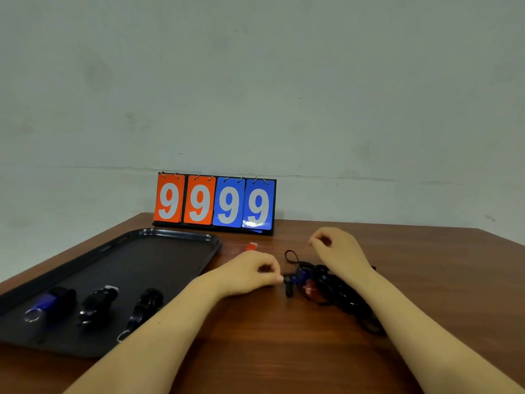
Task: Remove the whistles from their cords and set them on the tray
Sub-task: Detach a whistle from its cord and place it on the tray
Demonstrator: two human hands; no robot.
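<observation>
— Three whistles [93,305] lie on the tray [159,251] at nine o'clock?
— Yes. The left hand [250,273] pinches a clip on the cords [332,282] at three o'clock; the right hand [335,248] hovers, fingers loosely curled, holding nothing.

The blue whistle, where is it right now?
In the head view the blue whistle lies on the black tray at the left of the table, at the near left end of a row, beside two black whistles.
</observation>
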